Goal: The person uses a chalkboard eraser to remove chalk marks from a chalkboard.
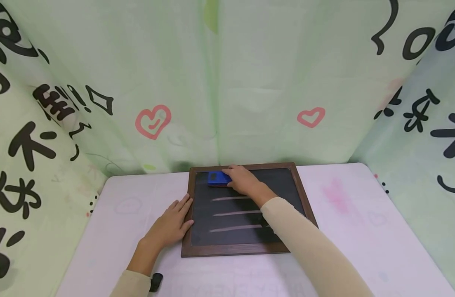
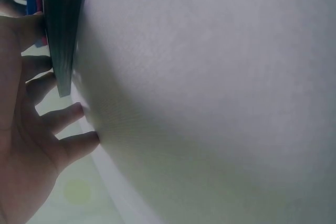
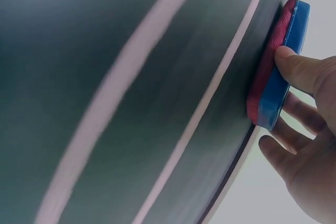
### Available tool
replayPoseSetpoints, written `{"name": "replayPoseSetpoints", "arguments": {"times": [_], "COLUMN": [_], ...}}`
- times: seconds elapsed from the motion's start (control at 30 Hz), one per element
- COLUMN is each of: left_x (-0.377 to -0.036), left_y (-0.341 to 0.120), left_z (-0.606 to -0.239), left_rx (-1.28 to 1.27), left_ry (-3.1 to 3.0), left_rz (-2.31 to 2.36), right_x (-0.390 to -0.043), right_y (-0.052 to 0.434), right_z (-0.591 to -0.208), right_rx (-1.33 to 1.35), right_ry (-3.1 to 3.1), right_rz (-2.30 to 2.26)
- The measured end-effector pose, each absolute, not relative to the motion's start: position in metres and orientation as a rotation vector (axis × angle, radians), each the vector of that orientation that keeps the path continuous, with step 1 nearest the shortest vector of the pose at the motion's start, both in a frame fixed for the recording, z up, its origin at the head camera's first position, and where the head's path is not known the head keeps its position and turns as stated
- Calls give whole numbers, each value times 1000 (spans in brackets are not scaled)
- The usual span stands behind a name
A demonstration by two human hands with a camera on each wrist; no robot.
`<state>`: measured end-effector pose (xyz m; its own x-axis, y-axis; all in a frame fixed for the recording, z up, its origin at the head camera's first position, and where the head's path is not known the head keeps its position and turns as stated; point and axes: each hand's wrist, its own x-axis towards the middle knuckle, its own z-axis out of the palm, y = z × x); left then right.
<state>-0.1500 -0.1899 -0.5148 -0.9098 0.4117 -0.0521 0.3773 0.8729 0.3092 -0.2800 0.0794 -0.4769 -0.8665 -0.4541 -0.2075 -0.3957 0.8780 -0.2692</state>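
A framed blackboard lies on the table, marked with three pale chalk lines. Near its far edge my right hand holds a blue board eraser. In the right wrist view the thumb presses the side of the eraser, whose red felt faces the board. My left hand rests against the left side of the wooden frame, fingers spread and fairly straight. From the left wrist view, that hand's fingertips touch the frame edge and the tabletop.
The white table extends on both sides of the board. Behind and beside it hang pale green curtains with black characters and pink hearts. A small black object shows beside the left sleeve.
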Motion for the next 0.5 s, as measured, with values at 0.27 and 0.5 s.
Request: {"name": "replayPoseSetpoints", "arguments": {"times": [0.27,0.5], "left_x": [-149,-150], "left_y": [-190,-190], "left_z": [-512,-514], "left_rx": [622,622], "left_ry": [2932,2929], "left_rz": [457,453], "right_x": [-279,-275], "right_y": [117,150], "right_z": [-478,-479], "right_rx": [-601,-554], "right_ry": [2784,2804], "right_rz": [-375,-426]}}
